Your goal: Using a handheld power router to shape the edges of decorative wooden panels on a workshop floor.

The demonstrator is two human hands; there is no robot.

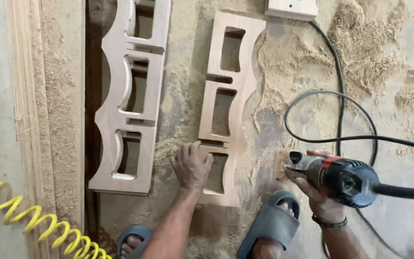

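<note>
Head view: a carved wooden panel (228, 96) with three shaped cut-outs is being held flat on the sawdust-covered floor (312, 62) by the left hand (191, 165), whose fingers are being pressed down on the panel's near end, beside its lowest opening. A corded trim router (336, 177) is being gripped by the right hand (319, 199), closed around the motor body just right of the panel's near corner, its base apparently clear of the wood. For the edge to be worked cleanly, the panel is probably best being pinned firmly, with the left-hand fingers being kept well away from the cutter's path, and the router base being kept flat as it is being brought in. The black cable (341, 120) is looping just behind the tool and could snag. A second matching panel (130, 96) is lying to the left, a yellow coiled air hose (39, 223) beyond it, and grey sandals (271, 223) are being worn close to the work.
</note>
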